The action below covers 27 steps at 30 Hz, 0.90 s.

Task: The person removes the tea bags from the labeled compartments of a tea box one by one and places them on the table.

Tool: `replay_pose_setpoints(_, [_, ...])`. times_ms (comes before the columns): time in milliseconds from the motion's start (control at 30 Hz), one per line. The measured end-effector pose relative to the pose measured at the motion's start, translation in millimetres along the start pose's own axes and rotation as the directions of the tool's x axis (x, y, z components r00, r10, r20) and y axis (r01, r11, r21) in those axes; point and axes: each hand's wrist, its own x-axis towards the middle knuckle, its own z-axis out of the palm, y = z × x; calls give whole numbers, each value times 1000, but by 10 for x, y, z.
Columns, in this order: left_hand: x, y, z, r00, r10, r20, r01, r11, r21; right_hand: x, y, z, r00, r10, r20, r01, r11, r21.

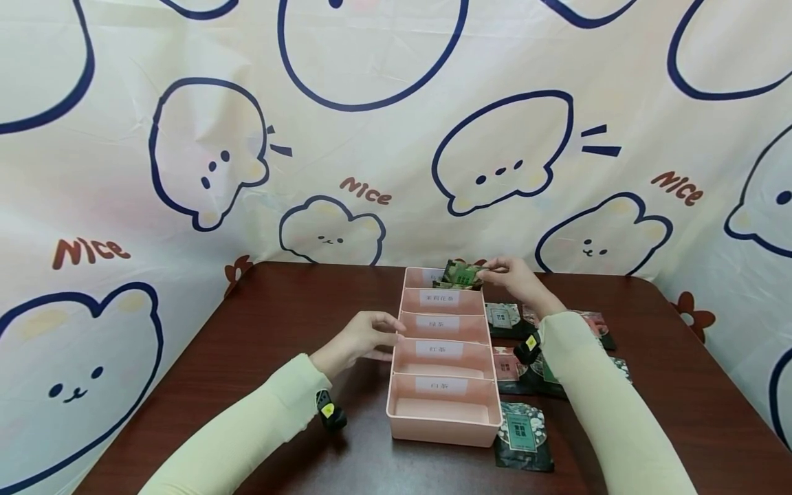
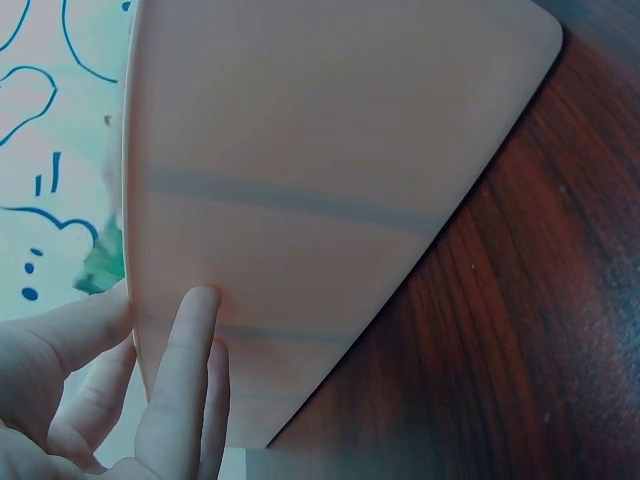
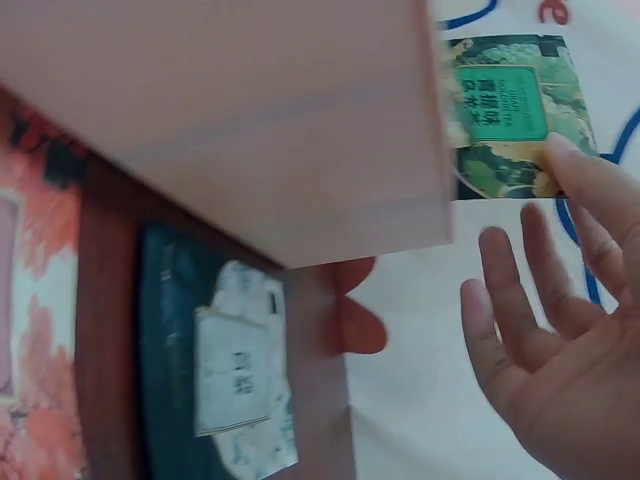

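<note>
A long pink divided box (image 1: 442,432) stands on the table, each compartment bearing a white label. At its left side, my left hand (image 1: 359,338) holds the rim; the left wrist view shows two fingers (image 2: 185,390) along the outer wall and others at the rim. Over the rearmost compartment, my right hand (image 1: 512,276) pinches a green tea packet (image 1: 461,273) by its edge, between thumb and index finger. The packet is tilted, its lower part hidden by the box wall in the right wrist view. More green shows just below it, possibly another packet.
To the box's right lie several tea packets, among them a dark one with a pale label (image 1: 502,316), a red one (image 1: 507,364) and a green-labelled one (image 1: 522,434) at the front. My right forearm covers some. Behind the table hangs a printed cloth (image 1: 408,158).
</note>
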Motion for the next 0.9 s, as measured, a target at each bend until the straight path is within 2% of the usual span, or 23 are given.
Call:
replay_pose_setpoints(100, [-1, 2, 1, 1000, -3, 1, 3, 1000, -1, -28, -75, -70, 998, -27, -58, 33, 994, 108])
replay_pose_setpoints(167, [-3, 4, 1, 1000, -3, 3, 3, 1000, -3, -57, -140, -117, 992, -46, -120, 70, 977, 203])
replay_pose_setpoints(267, [-5, 4, 0, 1000, 2, 7, -2, 1000, -2, -118, -245, -194, 974, -57, -219, 132, 930, 343])
replay_pose_setpoints(367, [-3, 4, -3, 1000, -1, 8, 1, 1000, -6, -203, -352, -270, 953, -51, -298, 181, 885, 430])
replay_pose_setpoints(533, [7, 5, -1, 1000, 0, 8, 0, 1000, -9, -389, -475, -395, 931, -90, -354, 266, 832, 487])
replay_pose_setpoints(633, [13, 0, 1, 1000, 5, 11, -5, 1000, -10, -522, -501, -455, 920, -141, -367, 318, 814, 485])
replay_pose_setpoints(767, [11, -5, -2, 1000, 9, 9, -8, 1000, -6, -711, -495, -508, 903, -189, -385, 363, 816, 450])
replay_pose_setpoints(900, [7, -5, -8, 1000, 7, 3, -7, 1000, 7, -885, -451, -522, 898, -196, -394, 371, 820, 437])
